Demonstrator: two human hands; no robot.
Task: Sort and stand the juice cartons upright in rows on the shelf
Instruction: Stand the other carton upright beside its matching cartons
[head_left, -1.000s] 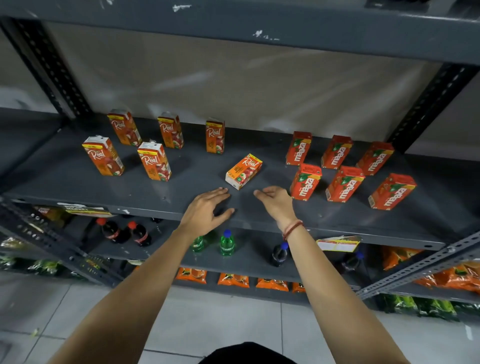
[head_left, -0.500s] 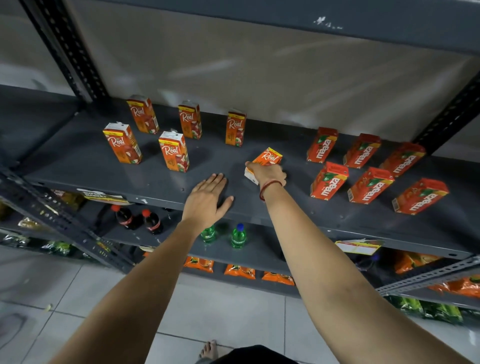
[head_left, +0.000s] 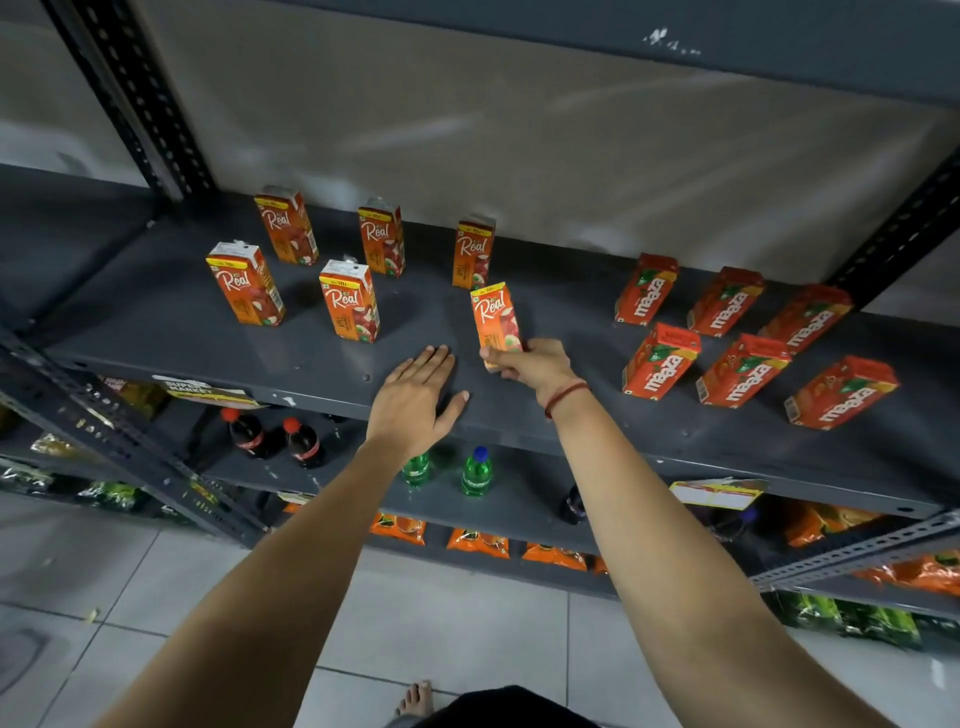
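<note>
Real carton (head_left: 496, 322) now upright, Maaza cartons (head_left: 660, 361) beside — unobstructed

The held Real carton (head_left: 495, 322) served as the landmark. To its left lay bare shelf (head_left: 156, 322), broken only by the flat left hand (head_left: 415, 400) just beside it and, farther left, two upright Real cartons (head_left: 349, 300). Behind it a third-row Real carton (head_left: 472, 252) stood close, blocking that way. To its right a wide open strip ran up to the Maaza cartons (head_left: 661, 359).
</note>
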